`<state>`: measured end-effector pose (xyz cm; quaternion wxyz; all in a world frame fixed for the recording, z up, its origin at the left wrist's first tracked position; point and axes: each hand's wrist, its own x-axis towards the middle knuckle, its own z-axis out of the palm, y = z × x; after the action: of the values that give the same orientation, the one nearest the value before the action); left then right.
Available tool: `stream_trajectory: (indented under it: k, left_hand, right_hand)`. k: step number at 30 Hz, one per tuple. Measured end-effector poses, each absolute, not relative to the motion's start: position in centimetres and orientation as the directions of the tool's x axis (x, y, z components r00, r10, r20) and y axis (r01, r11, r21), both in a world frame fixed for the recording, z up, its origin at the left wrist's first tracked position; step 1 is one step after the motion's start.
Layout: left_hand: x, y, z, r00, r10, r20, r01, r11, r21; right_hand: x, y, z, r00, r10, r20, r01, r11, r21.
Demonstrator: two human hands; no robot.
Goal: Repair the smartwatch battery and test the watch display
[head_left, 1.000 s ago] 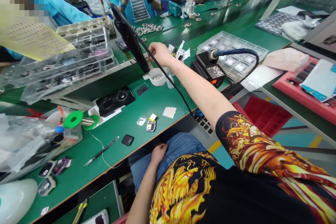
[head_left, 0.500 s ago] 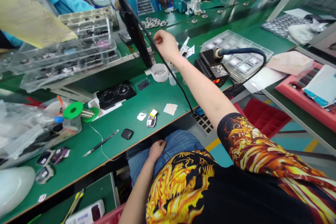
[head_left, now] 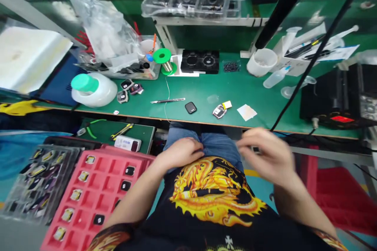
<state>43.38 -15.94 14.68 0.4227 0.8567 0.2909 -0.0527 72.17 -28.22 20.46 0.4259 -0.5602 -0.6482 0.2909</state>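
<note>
My left hand [head_left: 184, 151] rests on my lap against the shirt, fingers loosely laid out and nothing seen in it. Blurred by motion, my right hand [head_left: 267, 156] hovers over the right side of my lap, just below the bench edge; its fingers look bent, and whether they hold anything is unclear. On the green bench [head_left: 203, 90] lies an opened smartwatch body [head_left: 219, 111] with a yellow-edged square part [head_left: 227, 104] attached. A small paper square [head_left: 247, 112] lies to its right. Left of it are a black rounded-square piece [head_left: 191, 107] and tweezers [head_left: 168, 100].
A solder wire spool [head_left: 162, 56], a white bottle with green cap [head_left: 93, 89] and watch cases [head_left: 123, 96] stand left. A round white tub [head_left: 261, 62] and black soldering station [head_left: 332, 94] are right. Low left, red trays [head_left: 107, 184] hold watch parts. A dark rod hangs above.
My right hand has come back from the bench's far side to my lap. The view has turned left and down, bringing the red trays into sight. My left hand stays on my lap.
</note>
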Motion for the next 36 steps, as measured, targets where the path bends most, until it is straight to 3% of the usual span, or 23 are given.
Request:
stream_trajectory:
  k: [2,3,4,6,9,12,18,22,27,29,32,36]
  left_hand:
    - [41.7,-14.4,19.0,0.846,0.47,-0.253,0.489,-0.492,0.721]
    - [40.9,-13.0,20.6,0.793,0.599,-0.108,0.492,-0.527,0.692]
    - [40.3,-11.5,21.6,0.709,0.703,0.057,0.533,-0.586,0.61]
    - [39.5,-8.0,22.1,0.612,0.753,0.242,0.663,-0.655,0.362]
    - [39.3,-3.4,20.5,0.679,0.687,0.259,0.691,-0.717,0.09]
    - [39.4,-0.7,18.6,0.748,0.609,0.263,0.631,-0.776,0.002]
    - [39.3,0.1,17.5,0.701,0.646,0.302,0.666,-0.745,0.046]
    - [39.4,-0.5,18.4,0.67,0.697,0.255,0.712,-0.701,0.045]
    - [40.2,-5.0,21.8,0.535,0.694,0.482,0.752,-0.651,0.103]
    - [41.7,-8.8,23.0,0.565,0.677,0.471,0.683,-0.705,0.194]
    - [44.9,-14.7,23.3,0.799,0.501,0.333,0.397,-0.855,0.334]
    - [48.4,-19.0,21.5,0.852,0.413,0.321,0.248,-0.859,0.448]
  right_hand:
    - [68.7,-27.8,17.1,-0.19,0.97,0.154,0.39,0.218,-0.895]
    - [67.3,-27.3,15.5,-0.229,0.967,0.112,0.375,0.193,-0.907]
    - [66.2,-26.9,14.1,-0.226,0.972,0.069,0.392,0.155,-0.907]
    - [64.6,-26.3,11.8,-0.202,0.979,-0.035,0.413,0.053,-0.909]
    - [63.7,-26.3,10.4,-0.147,0.984,-0.1,0.4,-0.033,-0.916]
    - [63.7,-26.6,10.3,-0.156,0.985,-0.077,0.43,-0.002,-0.903]
    - [63.9,-27.0,9.6,-0.157,0.983,-0.101,0.411,-0.028,-0.911]
    - [64.1,-27.0,9.4,-0.183,0.979,-0.09,0.391,-0.012,-0.92]
    - [64.3,-27.2,10.8,-0.093,0.995,-0.023,0.309,0.007,-0.951]
    - [64.4,-27.4,11.9,-0.041,0.999,0.02,0.216,0.029,-0.976]
    - [64.8,-27.7,13.7,-0.012,0.991,0.135,0.077,0.135,-0.988]
    - [65.9,-27.9,15.3,0.091,0.959,0.269,0.135,0.256,-0.957]
